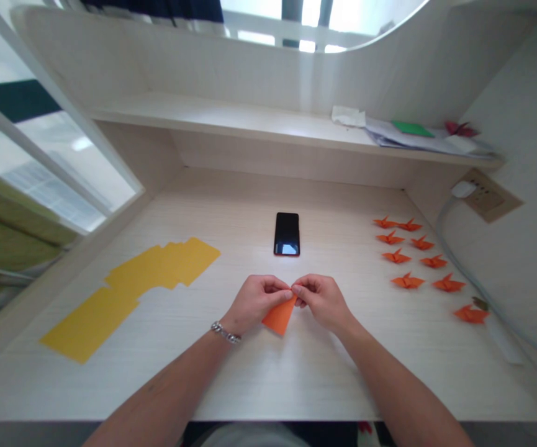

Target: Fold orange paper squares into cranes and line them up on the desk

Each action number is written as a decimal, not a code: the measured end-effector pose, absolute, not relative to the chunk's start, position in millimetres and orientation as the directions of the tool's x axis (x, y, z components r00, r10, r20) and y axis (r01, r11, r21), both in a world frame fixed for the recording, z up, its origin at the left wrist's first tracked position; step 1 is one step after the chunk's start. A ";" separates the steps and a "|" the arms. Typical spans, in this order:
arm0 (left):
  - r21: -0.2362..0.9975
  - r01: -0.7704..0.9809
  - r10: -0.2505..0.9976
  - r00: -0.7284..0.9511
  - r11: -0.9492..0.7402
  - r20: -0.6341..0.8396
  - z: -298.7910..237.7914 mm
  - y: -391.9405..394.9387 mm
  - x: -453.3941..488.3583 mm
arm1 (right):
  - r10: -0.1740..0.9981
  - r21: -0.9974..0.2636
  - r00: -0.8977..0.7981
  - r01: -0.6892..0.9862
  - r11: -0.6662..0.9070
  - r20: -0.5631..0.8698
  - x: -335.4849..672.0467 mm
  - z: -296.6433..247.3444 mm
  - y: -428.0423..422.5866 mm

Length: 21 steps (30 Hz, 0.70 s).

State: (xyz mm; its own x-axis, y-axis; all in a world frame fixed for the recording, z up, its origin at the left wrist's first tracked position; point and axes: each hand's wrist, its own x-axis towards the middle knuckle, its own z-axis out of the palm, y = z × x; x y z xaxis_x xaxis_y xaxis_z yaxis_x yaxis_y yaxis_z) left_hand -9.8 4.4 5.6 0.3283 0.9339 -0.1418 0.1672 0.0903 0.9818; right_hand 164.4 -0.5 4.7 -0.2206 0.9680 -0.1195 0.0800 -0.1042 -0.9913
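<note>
A folded piece of orange paper (279,316) sits between both hands at the middle of the pale wooden desk (259,372). My left hand (254,301), with a metal bracelet on its wrist, pinches the paper's upper edge from the left. My right hand (320,299) pinches the same edge from the right. The fingertips of both hands meet above the paper. The paper's lower corner points toward me and rests just over the desk.
A black phone (287,234) lies beyond the hands. Several yellow sheets (131,285) are spread at the left. Several finished orange paper cranes (412,257) stand at the right. A shelf (231,118) holds papers (417,136); a wall socket (482,195) with cable is at the right.
</note>
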 end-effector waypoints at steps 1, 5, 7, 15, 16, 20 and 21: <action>0.981 0.169 0.935 0.323 0.092 -0.143 5.8 4.3 -9.9 | 0.970 -0.992 -0.214 0.082 -0.100 -0.115 164.0 4.8 -0.6; 0.979 0.179 0.940 0.305 0.100 -0.152 7.4 4.0 -9.9 | 0.973 -0.992 -0.203 0.089 -0.093 -0.110 163.4 5.0 -0.9; 0.977 0.185 0.942 0.295 0.106 -0.158 8.2 3.7 -9.7 | 0.973 -0.991 -0.203 0.095 -0.094 -0.112 163.2 5.3 -1.1; 0.974 0.200 0.950 0.269 0.109 -0.162 8.5 1.4 -9.9 | 0.971 -0.991 -0.213 0.103 -0.084 -0.105 162.2 3.3 -1.1; 0.973 0.203 0.951 0.264 0.109 -0.161 8.3 1.2 -9.9 | 0.971 -0.991 -0.214 0.103 -0.084 -0.105 162.1 2.9 -1.0; 0.975 0.182 0.950 0.261 0.129 -0.174 8.6 1.6 -9.5 | 0.973 -0.991 -0.210 0.114 -0.072 -0.095 162.6 1.9 -0.7; 0.976 0.171 0.949 0.261 0.137 -0.179 8.8 2.1 -9.4 | 0.974 -0.991 -0.207 0.116 -0.068 -0.091 163.0 1.7 -0.5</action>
State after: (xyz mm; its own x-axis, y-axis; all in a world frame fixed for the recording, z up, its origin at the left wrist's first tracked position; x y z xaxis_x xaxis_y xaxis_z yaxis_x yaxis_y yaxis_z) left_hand -9.4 2.1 8.8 0.2611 0.9486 -0.1788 0.1713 0.1368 0.9757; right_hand 163.0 -0.5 1.7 -0.2066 0.9742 -0.0912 0.1156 -0.0683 -0.9909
